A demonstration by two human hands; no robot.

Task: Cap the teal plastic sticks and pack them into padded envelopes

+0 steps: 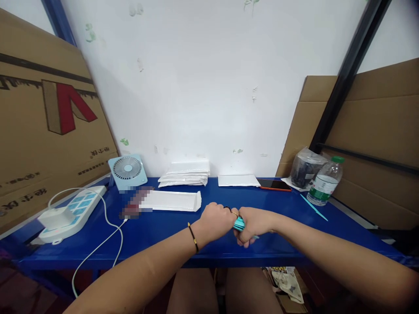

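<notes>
My left hand (pixel 216 221) and my right hand (pixel 257 223) meet over the front part of the blue table, fingers curled. Between them shows a small turquoise bundle with dark lines (pixel 239 223), which looks like several thin strips together. Both hands close around it, and most of it is hidden by the fingers. A pale tip sticks out below the right hand. To the right, a single thin turquoise strip (pixel 314 207) lies flat on the table. Behind my left hand lies a white padded envelope (pixel 173 200), its right end raised.
At the back are stacked white envelopes (pixel 185 173), another white packet (pixel 238 180) and a phone (pixel 275 185). A plastic bottle (pixel 324 183) and a bagged dark item (pixel 304 169) stand right. A fan (pixel 128 171), power strip (pixel 77 213) and white cable (pixel 94 253) are left.
</notes>
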